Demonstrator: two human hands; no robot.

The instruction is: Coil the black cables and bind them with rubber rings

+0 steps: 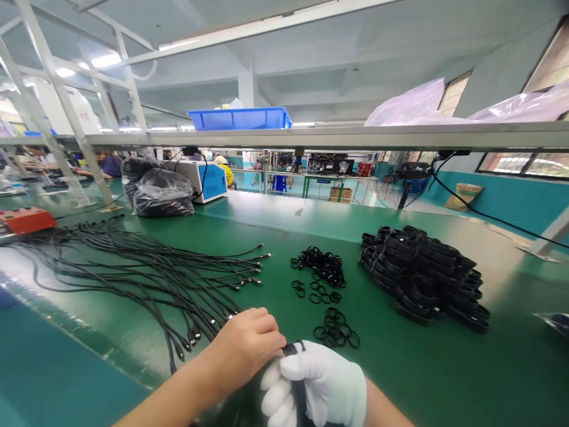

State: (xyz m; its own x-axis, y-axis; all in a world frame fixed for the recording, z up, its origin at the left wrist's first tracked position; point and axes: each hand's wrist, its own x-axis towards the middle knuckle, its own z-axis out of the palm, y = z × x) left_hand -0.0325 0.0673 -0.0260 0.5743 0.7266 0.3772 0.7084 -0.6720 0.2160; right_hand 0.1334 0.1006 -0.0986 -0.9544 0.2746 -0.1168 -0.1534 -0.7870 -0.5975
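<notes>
A coiled black cable is gripped in my right hand, which wears a white glove. My left hand is bare, its fingers closed at the upper end of that coil; the fingertips are partly hidden. A thin black loop shows at the top of the coil beside the gloved thumb. Just beyond my hands lie loose black rubber bands, with a denser heap of bands farther back. Straight black cables with metal plugs spread over the left side. Coiled cables are piled on the right.
The green table runs under everything. A red box sits at the far left. Behind the cables stand a black plastic bag and a blue-white machine. Overhead, a shelf carries a blue tray. Other people sit at the back left.
</notes>
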